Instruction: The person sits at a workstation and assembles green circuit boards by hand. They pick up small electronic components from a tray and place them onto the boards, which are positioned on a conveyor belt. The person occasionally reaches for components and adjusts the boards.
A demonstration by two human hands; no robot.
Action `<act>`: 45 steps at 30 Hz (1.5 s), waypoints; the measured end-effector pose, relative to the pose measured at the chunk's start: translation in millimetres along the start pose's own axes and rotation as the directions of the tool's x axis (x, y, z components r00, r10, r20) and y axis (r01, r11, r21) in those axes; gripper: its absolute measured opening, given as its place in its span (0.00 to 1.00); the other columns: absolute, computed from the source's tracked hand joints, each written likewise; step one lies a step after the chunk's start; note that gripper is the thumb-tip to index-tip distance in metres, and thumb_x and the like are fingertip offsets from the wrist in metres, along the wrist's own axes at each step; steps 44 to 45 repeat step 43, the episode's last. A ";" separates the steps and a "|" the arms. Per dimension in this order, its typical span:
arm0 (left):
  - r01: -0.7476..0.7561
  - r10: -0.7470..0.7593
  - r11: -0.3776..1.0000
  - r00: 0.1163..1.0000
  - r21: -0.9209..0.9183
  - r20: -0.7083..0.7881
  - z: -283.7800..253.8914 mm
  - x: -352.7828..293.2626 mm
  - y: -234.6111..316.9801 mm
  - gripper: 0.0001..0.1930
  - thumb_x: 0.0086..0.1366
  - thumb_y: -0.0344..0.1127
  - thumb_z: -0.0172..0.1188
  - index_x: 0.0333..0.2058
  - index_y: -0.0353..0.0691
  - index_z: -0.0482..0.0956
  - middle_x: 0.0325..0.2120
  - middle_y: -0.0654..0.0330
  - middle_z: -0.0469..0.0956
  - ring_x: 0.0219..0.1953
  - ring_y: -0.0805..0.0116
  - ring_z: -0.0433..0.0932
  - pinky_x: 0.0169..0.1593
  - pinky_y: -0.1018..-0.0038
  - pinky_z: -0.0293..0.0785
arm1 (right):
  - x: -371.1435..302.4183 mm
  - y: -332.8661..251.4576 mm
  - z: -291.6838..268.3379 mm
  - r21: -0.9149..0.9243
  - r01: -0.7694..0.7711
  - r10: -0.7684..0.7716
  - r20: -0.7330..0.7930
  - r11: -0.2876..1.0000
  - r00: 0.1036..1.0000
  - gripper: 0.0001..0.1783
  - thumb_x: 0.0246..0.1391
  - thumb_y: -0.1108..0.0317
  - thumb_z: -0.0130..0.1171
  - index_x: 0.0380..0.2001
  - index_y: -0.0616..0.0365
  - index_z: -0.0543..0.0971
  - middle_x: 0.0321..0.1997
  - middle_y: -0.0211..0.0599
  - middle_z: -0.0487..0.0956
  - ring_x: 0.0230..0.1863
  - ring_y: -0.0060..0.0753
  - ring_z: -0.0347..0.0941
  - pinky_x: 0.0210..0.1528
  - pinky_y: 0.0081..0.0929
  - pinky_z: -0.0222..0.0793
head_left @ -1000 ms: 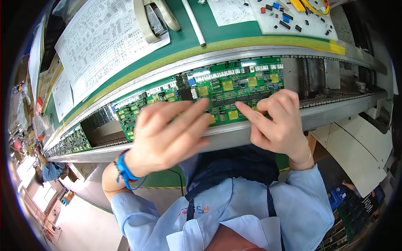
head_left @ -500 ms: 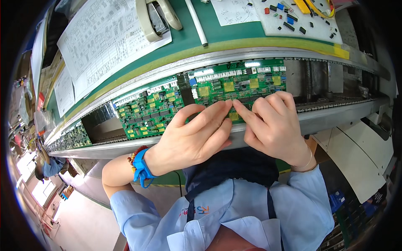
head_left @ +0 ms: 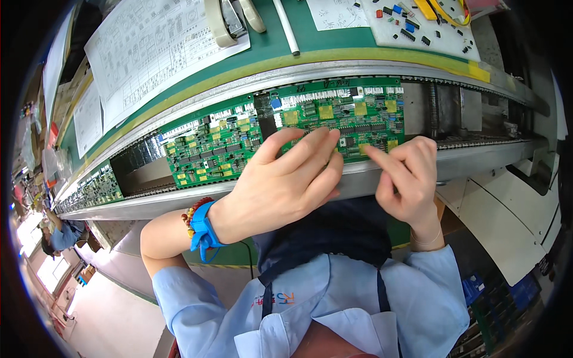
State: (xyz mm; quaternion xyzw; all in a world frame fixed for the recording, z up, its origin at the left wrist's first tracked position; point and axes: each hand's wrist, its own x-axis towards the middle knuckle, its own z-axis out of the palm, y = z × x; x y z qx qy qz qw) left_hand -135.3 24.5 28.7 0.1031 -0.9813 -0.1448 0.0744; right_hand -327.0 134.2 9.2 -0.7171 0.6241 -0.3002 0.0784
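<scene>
A green circuit board [head_left: 373,95] with white connectors, dark chips and yellow blocks lies in the metal conveyor rail. Over its lower left part is my left hand [head_left: 292,170], fingers stretched out and slightly bent, tips at the board's surface; what lies under them is hidden. My right hand [head_left: 412,179] is by the board's lower right edge. Its index finger points out to a yellow block near the edge, its other fingers are curled, and I see nothing held in it. Left of a dark strip [head_left: 265,114] sits a second circuit board [head_left: 209,146], similarly filled with parts.
The near metal rail [head_left: 477,156] runs below the boards. Beyond the far rail, a green table holds printed sheets [head_left: 161,53], a beige stapler-like tool [head_left: 221,24], a white rod [head_left: 286,27] and a white foam pad [head_left: 388,36] with loose components. Another person [head_left: 62,235] is far left.
My right hand has drawn away from the left, toward the right and the near rail. My left hand has shifted slightly right and farther over the board.
</scene>
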 end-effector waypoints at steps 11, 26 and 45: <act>-0.044 0.044 0.996 0.999 0.075 0.000 4.1 11.6 6.0 0.23 0.48 0.47 0.61 0.40 0.39 0.71 0.46 0.54 0.72 0.49 0.63 0.69 0.51 0.66 0.62 | -9.5 9.8 2.8 -0.022 -0.107 0.102 -0.150 0.994 0.983 0.16 0.32 0.79 0.51 0.31 0.58 0.75 0.35 0.31 0.78 0.35 0.33 0.69 0.41 0.30 0.57; -0.091 0.092 0.995 0.995 0.038 -0.032 2.5 13.7 14.7 0.23 0.50 0.51 0.59 0.40 0.39 0.72 0.47 0.52 0.72 0.48 0.61 0.70 0.49 0.67 0.64 | -10.9 10.9 4.1 -0.016 -0.093 0.089 -0.180 0.996 0.980 0.13 0.32 0.80 0.49 0.27 0.59 0.74 0.37 0.33 0.79 0.35 0.33 0.70 0.41 0.31 0.58; 0.835 -0.903 0.411 0.318 -0.366 -0.288 -13.2 -158.3 -26.2 0.17 0.64 0.35 0.47 0.50 0.36 0.66 0.43 0.50 0.74 0.48 0.59 0.71 0.55 0.68 0.57 | -16.7 8.0 7.2 0.003 -0.051 0.050 -0.233 0.999 0.971 0.11 0.32 0.79 0.49 0.25 0.56 0.74 0.33 0.32 0.78 0.32 0.35 0.69 0.40 0.35 0.60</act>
